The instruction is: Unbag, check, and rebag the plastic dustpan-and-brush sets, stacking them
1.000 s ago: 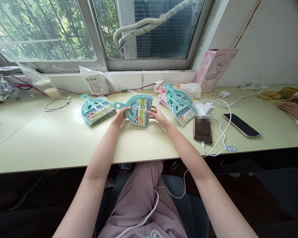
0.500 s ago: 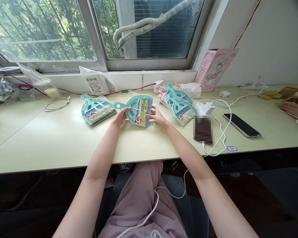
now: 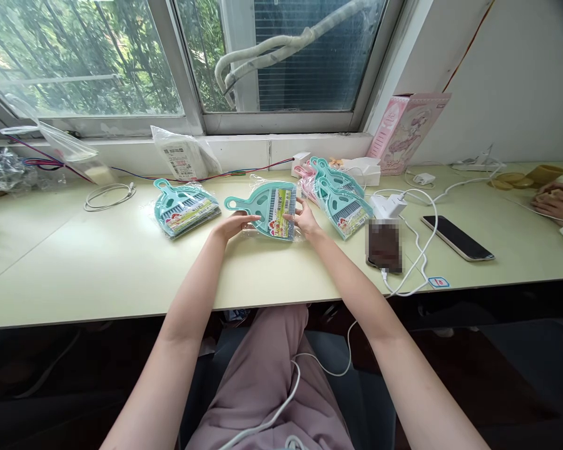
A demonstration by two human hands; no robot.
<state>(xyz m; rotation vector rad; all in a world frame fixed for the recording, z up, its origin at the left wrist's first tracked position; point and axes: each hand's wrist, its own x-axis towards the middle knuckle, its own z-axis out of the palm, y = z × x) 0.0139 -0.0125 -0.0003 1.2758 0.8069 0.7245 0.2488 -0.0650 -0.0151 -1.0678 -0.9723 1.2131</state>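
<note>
Between my two hands is a mint-green mini dustpan and brush set [image 3: 268, 209] in clear plastic wrap, its handle pointing left. My left hand [image 3: 238, 224] grips it at the lower left near the handle, thumb on top. My right hand [image 3: 304, 219] pinches its right edge beside the yellow label and grey bristles. To the left lies a stack of wrapped green dustpan sets [image 3: 182, 209]. On the right is a pile of more wrapped green sets [image 3: 340, 197], with pink sets [image 3: 306, 181] partly hidden behind it.
Right of the pile lie a white charger [image 3: 388, 205] with cables, a blurred-out dark device [image 3: 383, 245] and a phone [image 3: 457, 237]. A pink box [image 3: 406, 132] and a plastic-bagged packet [image 3: 182, 155] stand by the window. Another person's hands [image 3: 560, 201] are at the far right.
Both my hands have shifted slightly right with the green dustpan set, which has turned a little so its handle sits lower. The stacks beside it have stayed in place.
</note>
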